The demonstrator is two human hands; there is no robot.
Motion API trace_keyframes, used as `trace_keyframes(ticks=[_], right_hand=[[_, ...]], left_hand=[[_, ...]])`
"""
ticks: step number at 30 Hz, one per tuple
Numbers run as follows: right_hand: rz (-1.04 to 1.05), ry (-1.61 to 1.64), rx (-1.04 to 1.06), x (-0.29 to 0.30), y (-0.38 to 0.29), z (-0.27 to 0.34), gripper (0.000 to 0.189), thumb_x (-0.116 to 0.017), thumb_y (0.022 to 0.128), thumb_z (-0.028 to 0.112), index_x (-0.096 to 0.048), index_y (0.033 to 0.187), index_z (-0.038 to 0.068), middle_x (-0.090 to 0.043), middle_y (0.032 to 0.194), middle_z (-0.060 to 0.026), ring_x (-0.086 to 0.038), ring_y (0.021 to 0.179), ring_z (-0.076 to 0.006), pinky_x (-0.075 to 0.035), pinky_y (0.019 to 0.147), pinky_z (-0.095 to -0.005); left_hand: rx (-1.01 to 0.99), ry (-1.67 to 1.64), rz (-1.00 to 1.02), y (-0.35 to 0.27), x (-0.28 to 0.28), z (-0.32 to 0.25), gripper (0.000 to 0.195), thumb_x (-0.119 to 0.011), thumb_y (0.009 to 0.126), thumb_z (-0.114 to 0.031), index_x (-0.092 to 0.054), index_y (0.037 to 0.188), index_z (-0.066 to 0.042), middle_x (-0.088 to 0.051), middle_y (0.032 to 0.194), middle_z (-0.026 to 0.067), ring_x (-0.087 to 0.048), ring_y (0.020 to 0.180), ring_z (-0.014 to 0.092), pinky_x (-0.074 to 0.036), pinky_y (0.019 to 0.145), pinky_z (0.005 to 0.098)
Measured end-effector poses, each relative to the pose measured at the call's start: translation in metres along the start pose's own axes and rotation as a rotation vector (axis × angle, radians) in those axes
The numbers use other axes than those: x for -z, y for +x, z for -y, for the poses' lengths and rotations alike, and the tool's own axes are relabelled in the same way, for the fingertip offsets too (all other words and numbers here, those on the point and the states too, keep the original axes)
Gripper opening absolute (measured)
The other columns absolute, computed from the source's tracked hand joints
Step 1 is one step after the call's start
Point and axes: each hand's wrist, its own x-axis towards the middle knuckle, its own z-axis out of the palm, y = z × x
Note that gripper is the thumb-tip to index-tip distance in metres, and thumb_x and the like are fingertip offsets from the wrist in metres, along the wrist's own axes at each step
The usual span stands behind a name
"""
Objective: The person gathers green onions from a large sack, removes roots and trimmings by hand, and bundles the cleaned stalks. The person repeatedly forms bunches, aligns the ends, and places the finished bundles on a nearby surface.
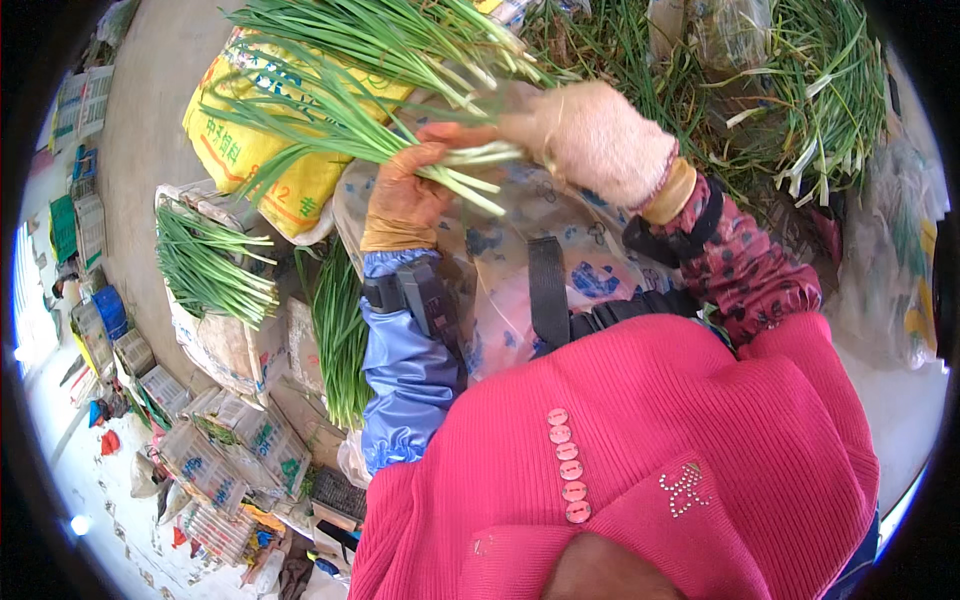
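Note:
My left hand, in an orange rubber glove, is closed round a small bunch of green leafy stalks, likely garlic chives or scallions. The pale stem ends point right, the leaves left. My right hand, in a fuzzy pale glove, is at the stem ends beside the left fingers; it is blurred, and its fingertips are hard to make out. Just beyond both hands, a larger bunch of the same greens lies over a yellow printed sack. A patterned plastic apron covers my lap.
Loose, untidy greens are heaped at upper right beside clear plastic bags. At left, a neat bunch rests on a white sack-covered container. Another bunch lies near my left forearm. Several crates stand at lower left.

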Motion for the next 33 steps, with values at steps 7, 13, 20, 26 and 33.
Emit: trace_keyframes(ticks=[7, 13, 20, 26, 33], right_hand=[[-0.345, 0.164, -0.213, 0.028, -0.007, -0.032, 0.019, -0.068, 0.091, 0.01, -0.072, 0.11, 0.011, -0.072, 0.097, -0.0145, -0.07, 0.088, -0.036, -0.057, 0.075, -0.0406], [-0.296, 0.306, -0.468, 0.033, -0.044, -0.036, 0.023, -0.069, 0.092, 0.021, -0.076, 0.113, 0.013, -0.075, 0.103, -0.0159, -0.073, 0.093, -0.0333, -0.059, 0.082, -0.0383], [-0.009, 0.184, -0.111, -0.004, -0.027, 0.01, 0.037, -0.06, 0.092, 0.02, -0.066, 0.129, 0.022, -0.072, 0.096, -0.0137, -0.071, 0.086, -0.0359, -0.057, 0.071, -0.046], [-0.377, 0.607, -0.397, 0.015, -0.041, -0.003, 0.019, -0.074, 0.091, 0.007, -0.076, 0.11, 0.004, -0.074, 0.093, -0.0158, -0.072, 0.083, -0.0181, -0.056, 0.075, -0.0289], [-0.406, 0.606, -1.065, 0.019, -0.152, -0.086, 0.03, -0.072, 0.097, 0.017, -0.072, 0.121, -0.001, -0.076, 0.099, -0.0091, -0.07, 0.086, -0.0145, -0.055, 0.076, -0.0295]], left_hand=[[-0.046, 0.066, 0.066, -0.021, 0.028, -0.017, 0.053, -0.062, 0.087, -0.01, -0.059, 0.139, -0.001, -0.075, 0.109, 0.0198, -0.056, 0.057, 0.014, -0.062, 0.076, 0.0476], [-0.027, -0.033, -0.061, -0.01, 0.031, -0.004, 0.052, -0.062, 0.094, -0.011, -0.052, 0.145, -0.001, -0.072, 0.117, 0.0229, -0.069, 0.075, 0.02, -0.063, 0.079, 0.0517], [0.059, -0.12, 0.042, 0.008, -0.002, 0.044, 0.043, -0.07, 0.099, -0.025, -0.063, 0.13, 0.004, -0.069, 0.121, 0.0182, -0.068, 0.11, 0.037, -0.058, 0.093, 0.0568], [-0.043, -0.118, -0.003, -0.003, 0.003, 0.038, 0.044, -0.063, 0.103, -0.022, -0.056, 0.136, 0.005, -0.068, 0.118, 0.0282, -0.071, 0.103, 0.035, -0.06, 0.088, 0.0472], [-0.301, -0.007, -0.306, -0.009, 0.025, -0.011, 0.033, -0.062, 0.101, -0.011, -0.06, 0.131, 0.0, -0.073, 0.107, 0.0184, -0.062, 0.069, 0.014, -0.057, 0.069, 0.0369]])
